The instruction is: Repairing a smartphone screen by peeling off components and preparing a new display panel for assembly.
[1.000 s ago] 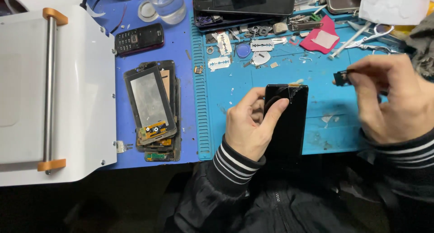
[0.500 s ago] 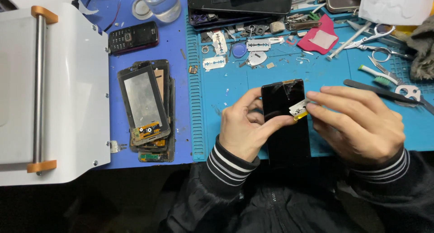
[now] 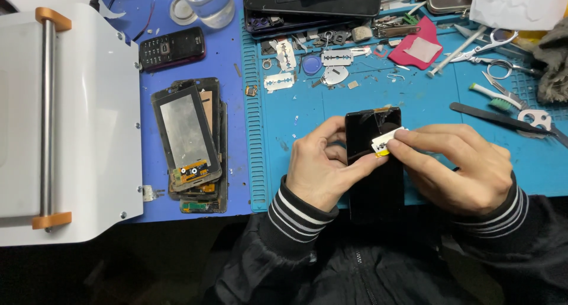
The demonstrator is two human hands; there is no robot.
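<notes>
Head view: phone screen (image 3: 374, 163) held over blue mat (image 3: 414, 98).
Left hand (image 3: 319, 166) grips the screen edge, steadying it; right hand (image 3: 455, 166) pinches a small white-yellow part (image 3: 383, 144) against it.

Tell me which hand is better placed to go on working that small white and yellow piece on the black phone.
Right. The right hand already pinches the white and yellow piece against the black phone; the left hand grips the phone's edge, steadying it.
</notes>
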